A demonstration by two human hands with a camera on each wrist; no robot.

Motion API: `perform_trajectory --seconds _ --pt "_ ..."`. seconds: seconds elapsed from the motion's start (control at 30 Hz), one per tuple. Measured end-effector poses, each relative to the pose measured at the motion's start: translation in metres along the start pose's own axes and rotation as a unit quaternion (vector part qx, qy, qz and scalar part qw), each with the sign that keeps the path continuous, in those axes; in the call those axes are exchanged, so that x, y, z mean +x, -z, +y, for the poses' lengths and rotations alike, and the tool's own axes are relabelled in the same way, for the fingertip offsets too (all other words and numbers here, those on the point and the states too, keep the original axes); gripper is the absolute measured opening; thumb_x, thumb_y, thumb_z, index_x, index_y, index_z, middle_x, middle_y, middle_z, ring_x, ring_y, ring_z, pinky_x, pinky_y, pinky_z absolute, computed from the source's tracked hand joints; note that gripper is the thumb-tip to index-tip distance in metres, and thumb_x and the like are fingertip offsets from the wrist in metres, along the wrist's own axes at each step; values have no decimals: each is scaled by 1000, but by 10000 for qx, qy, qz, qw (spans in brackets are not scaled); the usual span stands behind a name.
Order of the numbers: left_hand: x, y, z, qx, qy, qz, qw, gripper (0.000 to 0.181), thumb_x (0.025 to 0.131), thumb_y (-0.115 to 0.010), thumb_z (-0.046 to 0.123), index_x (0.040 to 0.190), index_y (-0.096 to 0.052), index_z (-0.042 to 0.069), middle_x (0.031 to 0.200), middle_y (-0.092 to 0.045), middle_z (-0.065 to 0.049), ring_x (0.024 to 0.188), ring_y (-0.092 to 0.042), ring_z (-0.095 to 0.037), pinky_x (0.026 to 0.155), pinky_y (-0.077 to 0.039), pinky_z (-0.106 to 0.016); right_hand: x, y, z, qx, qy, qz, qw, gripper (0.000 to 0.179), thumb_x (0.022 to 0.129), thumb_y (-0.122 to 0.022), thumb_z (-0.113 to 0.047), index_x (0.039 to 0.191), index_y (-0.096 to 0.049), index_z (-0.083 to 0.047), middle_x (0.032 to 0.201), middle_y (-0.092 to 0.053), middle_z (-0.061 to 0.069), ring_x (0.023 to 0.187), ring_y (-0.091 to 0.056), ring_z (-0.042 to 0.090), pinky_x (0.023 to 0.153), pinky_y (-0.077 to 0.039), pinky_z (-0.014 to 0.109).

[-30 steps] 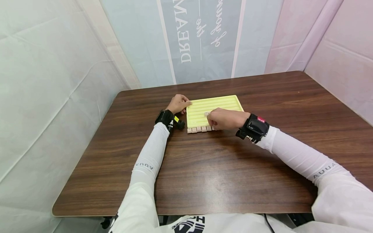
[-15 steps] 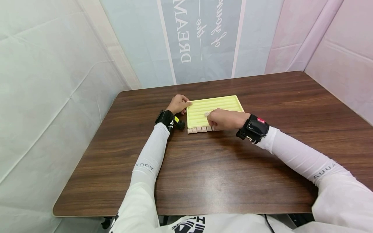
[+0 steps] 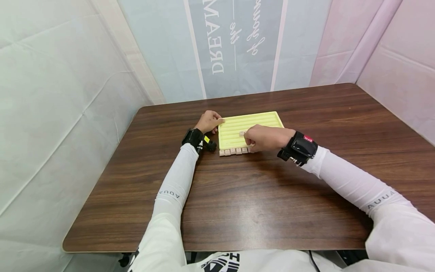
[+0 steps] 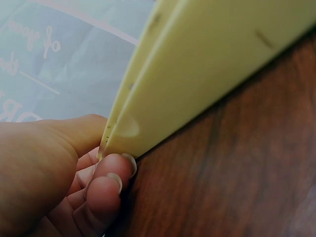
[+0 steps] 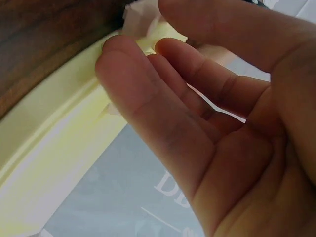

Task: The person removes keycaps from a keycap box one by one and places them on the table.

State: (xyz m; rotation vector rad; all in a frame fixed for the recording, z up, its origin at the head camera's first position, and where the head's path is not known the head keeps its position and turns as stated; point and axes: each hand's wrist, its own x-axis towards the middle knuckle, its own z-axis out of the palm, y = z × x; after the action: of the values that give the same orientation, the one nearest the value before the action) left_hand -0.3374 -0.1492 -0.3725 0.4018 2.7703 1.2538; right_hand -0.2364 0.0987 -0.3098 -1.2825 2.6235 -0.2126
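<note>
A ridged yellow tray (image 3: pixel 251 120) lies on the table. My left hand (image 3: pixel 207 121) holds its left edge; in the left wrist view the thumb lies on the rim and the curled fingers are against the side wall of the tray (image 4: pixel 197 64). Small off-white keycaps (image 3: pixel 232 151) stand in a row along the tray's near edge. My right hand (image 3: pixel 266 136) is over the tray's near right part, thumb and index finger parted beside one keycap (image 5: pixel 140 19) at the row's end. Another keycap (image 3: pixel 242 133) sits on the tray, partly behind this hand.
The brown wooden table (image 3: pixel 217 204) extends around the tray on all sides. A grey-blue printed cloth (image 3: pixel 241 49) hangs behind its far edge, with pale cloth walls left and right. A black camera (image 3: pixel 210 145) on the left wrist sits beside the tray.
My right hand has shifted slightly right, and its thumb and index finger have parted near the row's end. The left hand keeps its hold on the tray.
</note>
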Motion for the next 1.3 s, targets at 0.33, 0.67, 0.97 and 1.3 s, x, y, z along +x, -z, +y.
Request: perform_trajectory --seconds 0.33,0.67,0.97,1.3 --pt "0 -2 1 -68 70 33 9999 28 95 -62 26 109 -65 2 63 -59 -1 46 -55 -10 48 -53 -26 -9 13 10 -4 -222 -164 9996 17 87 -70 -18 98 -66 -5 86 -61 3 77 -54 15 72 -48 31" --pt "-1 -2 1 -42 43 21 10000 27 95 -61 25 108 -65 2 63 -58 -1 46 -54 -10 48 -52 -26 -21 29 20 29 -444 122 9989 16 89 -66 -14 101 -66 -4 93 -68 5 84 -62 16 73 -52 32" --pt "-3 -3 5 4 61 13 10000 27 96 -60 26 110 -64 2 64 -57 0 46 -54 -10 49 -52 -26 -29 43 30 205 -765 383 9961 21 90 -68 -18 108 -65 -7 101 -68 7 90 -63 18 75 -53 32" --pt "0 -3 1 -18 118 12 9999 27 96 -61 26 109 -65 3 63 -58 0 47 -54 -11 49 -53 -26 -22 49 37 144 -659 558 9962 26 90 -67 -19 114 -64 -9 102 -68 6 93 -64 19 78 -54 33"
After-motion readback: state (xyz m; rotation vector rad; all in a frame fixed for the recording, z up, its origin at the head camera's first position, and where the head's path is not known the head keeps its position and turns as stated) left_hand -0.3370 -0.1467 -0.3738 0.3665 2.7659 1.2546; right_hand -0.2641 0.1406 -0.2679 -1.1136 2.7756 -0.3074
